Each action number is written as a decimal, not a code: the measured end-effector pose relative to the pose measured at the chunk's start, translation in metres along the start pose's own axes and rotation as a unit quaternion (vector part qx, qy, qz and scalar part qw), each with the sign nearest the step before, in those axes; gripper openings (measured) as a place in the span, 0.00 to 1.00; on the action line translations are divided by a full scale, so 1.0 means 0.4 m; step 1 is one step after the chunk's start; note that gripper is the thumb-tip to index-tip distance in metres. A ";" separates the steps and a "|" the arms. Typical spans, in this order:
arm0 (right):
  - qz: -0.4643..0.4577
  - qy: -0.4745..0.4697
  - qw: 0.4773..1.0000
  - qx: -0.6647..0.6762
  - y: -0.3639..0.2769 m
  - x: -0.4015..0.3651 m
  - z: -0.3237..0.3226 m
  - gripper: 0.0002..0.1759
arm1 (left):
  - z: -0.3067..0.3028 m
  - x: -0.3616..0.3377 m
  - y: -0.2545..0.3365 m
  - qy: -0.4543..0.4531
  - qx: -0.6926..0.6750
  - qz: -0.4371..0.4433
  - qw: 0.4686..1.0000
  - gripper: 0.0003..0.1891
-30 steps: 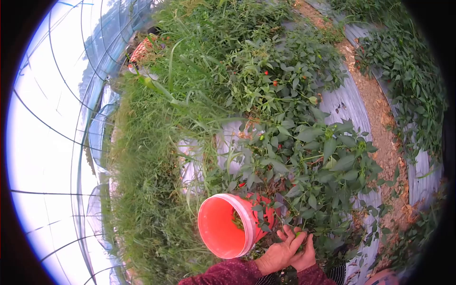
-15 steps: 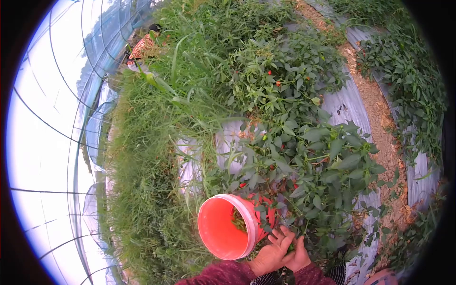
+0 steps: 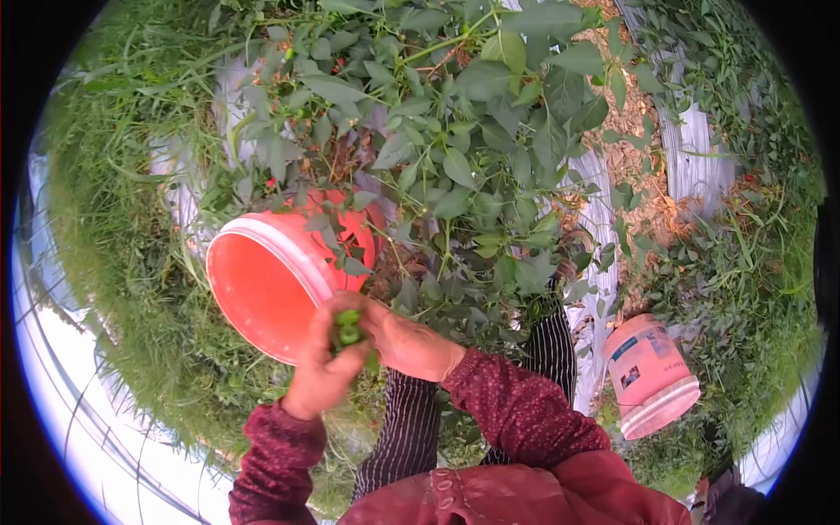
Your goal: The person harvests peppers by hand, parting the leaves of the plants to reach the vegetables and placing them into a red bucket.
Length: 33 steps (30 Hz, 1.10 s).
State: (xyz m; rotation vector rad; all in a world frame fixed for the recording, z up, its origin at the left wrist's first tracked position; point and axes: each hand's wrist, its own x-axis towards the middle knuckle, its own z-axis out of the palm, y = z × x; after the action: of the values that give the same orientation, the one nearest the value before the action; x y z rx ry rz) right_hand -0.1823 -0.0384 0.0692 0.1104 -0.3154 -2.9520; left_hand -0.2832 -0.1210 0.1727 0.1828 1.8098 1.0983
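In the head view my left hand (image 3: 325, 360) is curled round several green peppers (image 3: 348, 328), close to the rim of a red bucket (image 3: 262, 280). My right hand (image 3: 411, 343) is against the same peppers from the right, its fingers partly behind them. The bucket lies tilted on its side, its mouth toward the lower left, and pepper leaves hang over its outer wall. The peppers are partly hidden by my fingers. Leafy pepper plants (image 3: 455, 166) rise just beyond my hands.
A second pink bucket (image 3: 652, 372) lies tilted at the right. Striped trouser legs (image 3: 407, 429) are below my arms. Pale plastic mulch (image 3: 696, 153) and a dirt strip run along the right. Tall grass (image 3: 131, 289) covers the left.
The view has turned down and to the right. Both hands have come to the bucket's rim, and the green peppers between them now show clearly. The second bucket has come more fully into view.
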 end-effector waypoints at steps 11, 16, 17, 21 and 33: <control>0.062 0.204 0.946 -0.245 -0.051 -0.052 -0.001 0.30 | -0.252 0.013 -0.075 0.133 0.679 -0.001 0.722 0.24; 0.110 0.177 0.838 -0.505 -0.008 -0.056 -0.034 0.27 | -0.028 0.175 -0.005 0.031 0.338 0.151 0.928 0.15; 0.124 0.145 0.793 -0.578 0.000 -0.061 -0.040 0.27 | 0.028 0.228 -0.010 -0.017 0.332 0.141 0.933 0.10; 0.203 0.136 0.737 -0.631 -0.024 -0.073 -0.003 0.26 | 0.145 0.427 -0.222 -0.187 0.554 0.022 0.811 0.10; 0.282 0.104 0.712 -0.635 -0.062 -0.109 0.011 0.20 | 0.285 0.449 -0.316 0.087 0.472 0.049 0.876 0.09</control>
State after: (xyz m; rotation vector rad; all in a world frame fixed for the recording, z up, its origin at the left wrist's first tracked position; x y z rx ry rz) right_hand -0.1437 -0.0058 0.0706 0.1160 1.4134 -1.9048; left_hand -0.2441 -0.0272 -0.0529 0.7752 2.3940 0.1966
